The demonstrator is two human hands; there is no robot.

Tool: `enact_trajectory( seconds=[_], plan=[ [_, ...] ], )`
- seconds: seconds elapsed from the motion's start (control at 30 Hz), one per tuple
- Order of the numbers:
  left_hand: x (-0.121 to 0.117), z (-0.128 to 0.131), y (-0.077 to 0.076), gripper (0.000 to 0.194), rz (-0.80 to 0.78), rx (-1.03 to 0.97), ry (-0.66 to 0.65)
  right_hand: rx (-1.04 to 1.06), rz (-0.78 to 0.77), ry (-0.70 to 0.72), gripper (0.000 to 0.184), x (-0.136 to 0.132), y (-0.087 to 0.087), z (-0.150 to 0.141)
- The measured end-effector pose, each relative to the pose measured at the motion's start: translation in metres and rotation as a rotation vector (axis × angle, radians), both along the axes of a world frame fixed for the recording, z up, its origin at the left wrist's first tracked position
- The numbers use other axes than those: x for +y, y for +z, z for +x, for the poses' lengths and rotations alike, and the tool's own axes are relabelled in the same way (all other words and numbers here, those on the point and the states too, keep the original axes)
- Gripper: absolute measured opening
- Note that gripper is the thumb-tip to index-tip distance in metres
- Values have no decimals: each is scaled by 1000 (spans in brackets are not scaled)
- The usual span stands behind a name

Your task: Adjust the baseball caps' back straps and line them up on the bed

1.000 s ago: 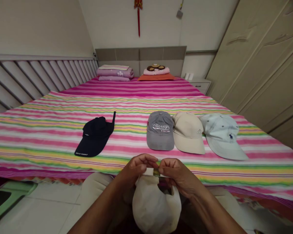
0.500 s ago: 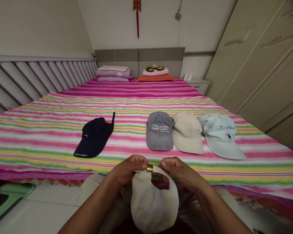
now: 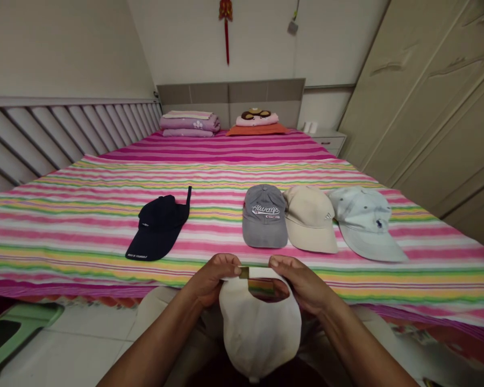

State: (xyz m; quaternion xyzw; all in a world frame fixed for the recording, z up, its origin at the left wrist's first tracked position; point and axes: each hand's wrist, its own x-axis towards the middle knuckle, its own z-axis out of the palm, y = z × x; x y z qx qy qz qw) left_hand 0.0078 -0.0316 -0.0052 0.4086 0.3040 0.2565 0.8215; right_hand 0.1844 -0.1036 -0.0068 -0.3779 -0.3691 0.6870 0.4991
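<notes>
Item under inspection: white baseball cap (image 3: 260, 333), held up before the person's body, short of the near edge of the bed (image 3: 213, 199).

Grip: both hands grasp the cap. The left hand (image 3: 215, 277) pinches the back strap (image 3: 262, 272) beside its metal buckle (image 3: 244, 272); the right hand (image 3: 302, 282) pinches the strap's opposite end, by the rim of the back cut-out (image 3: 268, 291).

Handling, in this inspector's judgement: the buckle end is best steadied by the left thumb while the right keeps the strap flat and lightly taut — an uneven pull would likely twist the band or skew the soft crown.

Orientation: the back of the cap is uppermost, cut-out towards the bed, top button (image 3: 254, 379) towards the person. The long axis appears to run from strap to button, away from the body; the strap lies across it, left to right. The brim is hidden — its direction cannot be confirmed.
</notes>
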Motion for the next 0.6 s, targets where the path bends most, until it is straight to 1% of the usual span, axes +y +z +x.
enact_trajectory(
  seconds=[0.1, 0.27, 0.37, 0.47, 0.6],
  plan=[
    [1, 1, 1, 15, -32, -76, 45, 29, -21, -3, 32, 1, 2, 3],
    [9, -7, 4, 12, -178, -140, 111, 13, -92, 83, 27, 2, 0, 19],
    [15, -14, 1, 14, -200, -162, 131, 82, -91, 44, 27, 2, -3, 22],
    [20, -18, -4, 21, -168, -203, 74, 160, -73, -23, 25, 3, -4, 19],
    [25, -22, -15, 38, -107, -291, -125, 310, -93, -72, 17, 6, -2, 15]
  ],
)
